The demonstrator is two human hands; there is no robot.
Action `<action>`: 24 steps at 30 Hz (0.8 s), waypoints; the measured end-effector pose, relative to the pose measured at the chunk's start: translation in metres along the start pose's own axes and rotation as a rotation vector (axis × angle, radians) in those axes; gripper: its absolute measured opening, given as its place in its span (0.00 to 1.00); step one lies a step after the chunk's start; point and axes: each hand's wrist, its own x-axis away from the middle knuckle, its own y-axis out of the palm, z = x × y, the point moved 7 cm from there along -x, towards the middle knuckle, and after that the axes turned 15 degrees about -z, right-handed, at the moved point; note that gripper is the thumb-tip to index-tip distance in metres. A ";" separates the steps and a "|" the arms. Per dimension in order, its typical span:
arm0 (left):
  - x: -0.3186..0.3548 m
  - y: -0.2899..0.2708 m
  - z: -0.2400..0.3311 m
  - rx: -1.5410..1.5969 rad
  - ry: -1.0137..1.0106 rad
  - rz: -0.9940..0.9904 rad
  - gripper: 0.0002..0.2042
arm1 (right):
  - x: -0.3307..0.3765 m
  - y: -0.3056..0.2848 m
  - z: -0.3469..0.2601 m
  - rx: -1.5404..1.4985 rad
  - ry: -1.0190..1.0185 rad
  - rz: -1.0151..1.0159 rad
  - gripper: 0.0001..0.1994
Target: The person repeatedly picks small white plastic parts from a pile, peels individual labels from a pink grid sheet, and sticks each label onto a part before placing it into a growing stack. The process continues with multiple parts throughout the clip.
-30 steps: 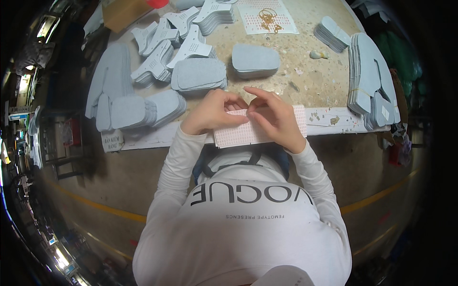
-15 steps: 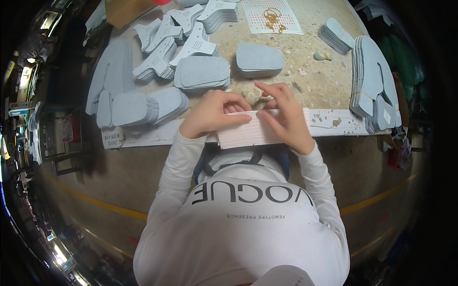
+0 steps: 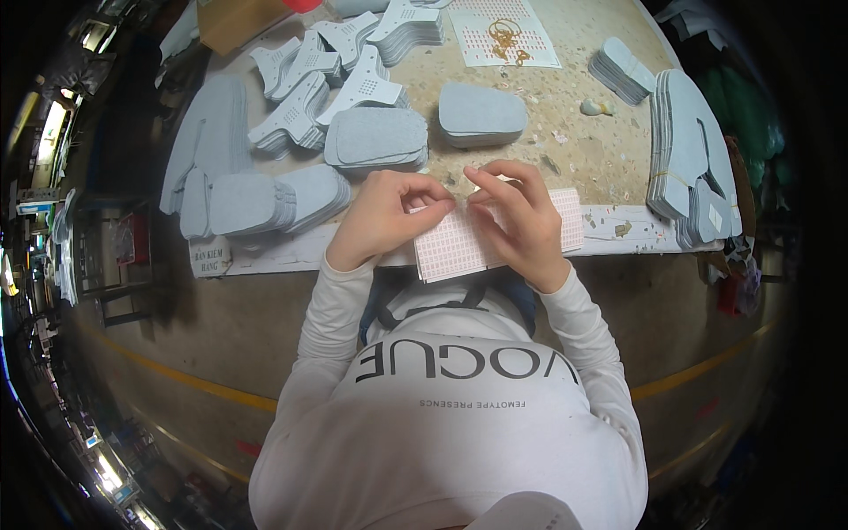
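A thin stack of white label sheets (image 3: 450,252), printed with rows of small red marks, lies slanted across the front edge of the table. My left hand (image 3: 389,212) pinches its upper left edge between thumb and bent fingers. Over the middle of the same sheets is my right hand (image 3: 523,221), thumb and fingers curled in at the upper edge, close to the left fingertips. Its index finger is raised. The exact contact under the right fingers is hidden. Just beyond the hands stand two stacks of rounded grey pieces, one left (image 3: 375,137) and one right (image 3: 481,113).
Perforated grey Y-shaped pieces (image 3: 367,88) are stacked at the back left. Long grey pieces stand at the left (image 3: 208,132) and right (image 3: 678,141) table edges. Rubber bands (image 3: 505,40) lie on a printed sheet (image 3: 539,44). A cardboard box (image 3: 238,22) is far left.
The label sheets have tilted, their right end swinging farther away and showing more beyond my right hand. The right index finger has bent inward, and both hands' fingertips have come closer together.
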 end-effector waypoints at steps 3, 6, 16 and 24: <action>0.001 0.002 -0.001 -0.014 -0.031 -0.025 0.08 | 0.000 -0.003 0.003 -0.070 0.061 0.050 0.30; 0.000 0.002 0.002 -0.012 -0.004 -0.014 0.08 | -0.005 0.000 -0.003 -0.064 -0.023 0.010 0.32; 0.000 0.001 -0.002 -0.010 0.000 -0.011 0.09 | -0.012 0.009 -0.002 -0.232 0.046 -0.040 0.32; 0.019 -0.013 0.053 -0.449 0.206 0.341 0.13 | -0.017 -0.063 0.051 -0.219 0.377 0.024 0.11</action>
